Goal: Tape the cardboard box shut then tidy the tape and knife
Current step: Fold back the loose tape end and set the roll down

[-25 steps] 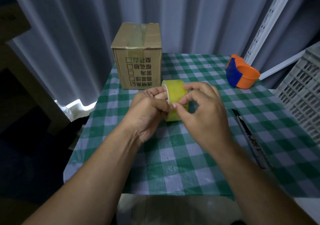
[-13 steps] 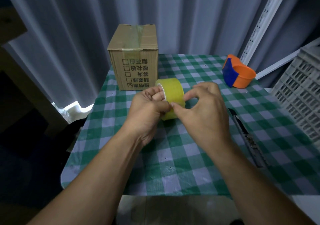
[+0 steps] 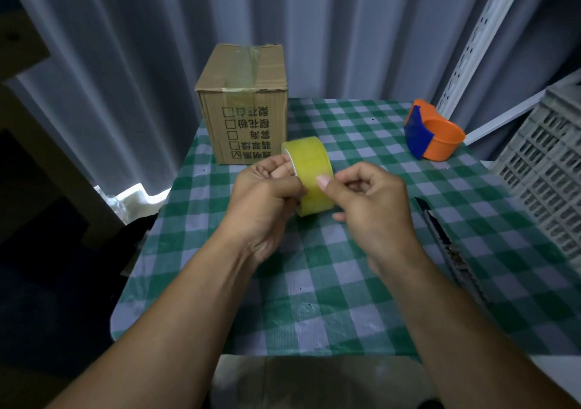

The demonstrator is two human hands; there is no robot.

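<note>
Gripping the tape roll (image 3: pixel 309 174), left hand (image 3: pixel 267 201); right hand (image 3: pixel 371 202) pinching at its surface.

The cardboard box (image 3: pixel 245 106) stands at the far left of the surface (image 3: pixel 314 282), in front of the curtain (image 3: pixel 125 62). The tape roll (image 3: pixel 309 174) is held up just before the box, between the left hand (image 3: pixel 264 198) and the right hand (image 3: pixel 371 201). The tape dispenser (image 3: pixel 434 135) sits at the far right. The knife (image 3: pixel 446 245) lies along the right side, nearer the person. A crate (image 3: pixel 547 169) stands right of the surface, with a slotted rail (image 3: pixel 478 37) rising behind the dispenser.
</note>
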